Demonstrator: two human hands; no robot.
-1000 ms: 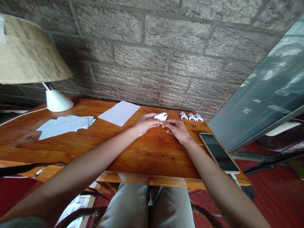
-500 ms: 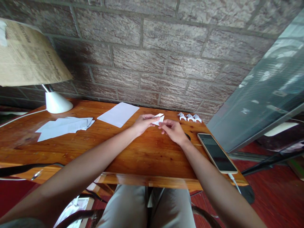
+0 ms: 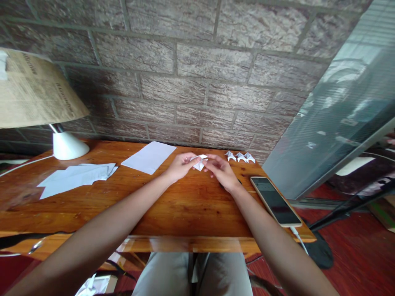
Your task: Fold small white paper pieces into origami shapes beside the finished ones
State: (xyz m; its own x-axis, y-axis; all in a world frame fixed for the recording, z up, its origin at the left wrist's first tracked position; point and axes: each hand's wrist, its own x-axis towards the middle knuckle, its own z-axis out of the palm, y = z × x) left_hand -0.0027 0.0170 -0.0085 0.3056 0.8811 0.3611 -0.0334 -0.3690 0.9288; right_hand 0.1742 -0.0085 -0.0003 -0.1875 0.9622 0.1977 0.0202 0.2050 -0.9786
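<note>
Up behind the glossy orange-brown wooden table [image 3: 185, 209] towers a rough grey-brown stone-block wall [image 3: 212, 61], white-based lamp with newsprint-patterned shade [image 3: 41, 98] standing left, bluish ribbed panel [image 3: 327, 111] slanting right, and down there, dark-red floor [image 3: 358, 246]!

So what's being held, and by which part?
A folded white paper: the left hand pinches its left side; the right hand touches its right edge.

On the person's side of the folded paper [image 3: 199, 165], open wood runs along the desk [image 3: 191, 209], flanked left and right by the forearms [image 3: 262, 222]. Behind it, the brick wall [image 3: 191, 94] stops any reach. To its right, three paper shapes [image 3: 239, 157] and, nearer the person, a phone [image 3: 276, 201] stand in the way; to its left, beyond a narrow gap, flat sheets [image 3: 149, 157], loose slips [image 3: 77, 176] and a lamp [image 3: 69, 147].
</note>
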